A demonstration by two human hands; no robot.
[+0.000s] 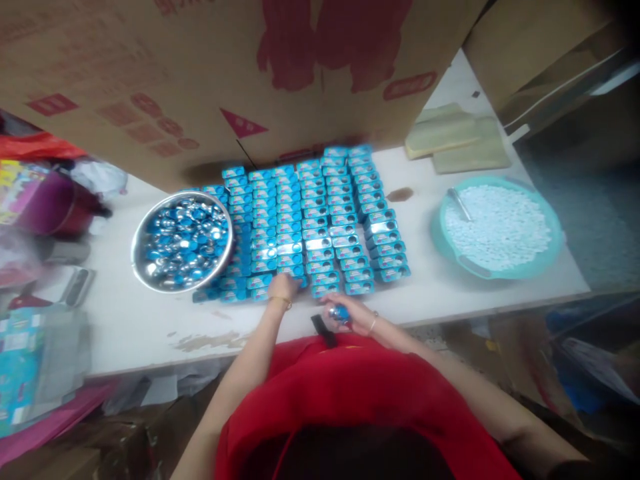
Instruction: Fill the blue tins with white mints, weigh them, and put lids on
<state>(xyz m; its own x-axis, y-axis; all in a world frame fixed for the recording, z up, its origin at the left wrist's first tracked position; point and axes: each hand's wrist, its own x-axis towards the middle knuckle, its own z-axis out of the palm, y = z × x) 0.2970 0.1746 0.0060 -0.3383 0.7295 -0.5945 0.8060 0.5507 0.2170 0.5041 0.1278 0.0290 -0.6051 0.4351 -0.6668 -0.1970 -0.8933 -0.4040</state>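
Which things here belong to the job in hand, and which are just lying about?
Belongs to the job:
blue packs, at the left hand
blue-and-silver pieces, some seemingly in the right hand
metal bowl of these pieces
probably the turquoise basin of white pieces, no hand on it

Seemingly lying about:
large cardboard box
olive sheets or cloths
purple tub

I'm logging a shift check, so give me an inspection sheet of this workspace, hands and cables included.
Surface: white table, stained brown.
Job's things: blue packs in rows; steel bowl of blue-and-silver pieces; aqua basin of pale pieces.
Clutter: olive pads behind the basin.
Hands: left hand at the packs' near edge; right hand holds blue-and-silver pieces.
Cables: thin white line at right, possibly one.
Surroundings: cardboard box behind the packs.
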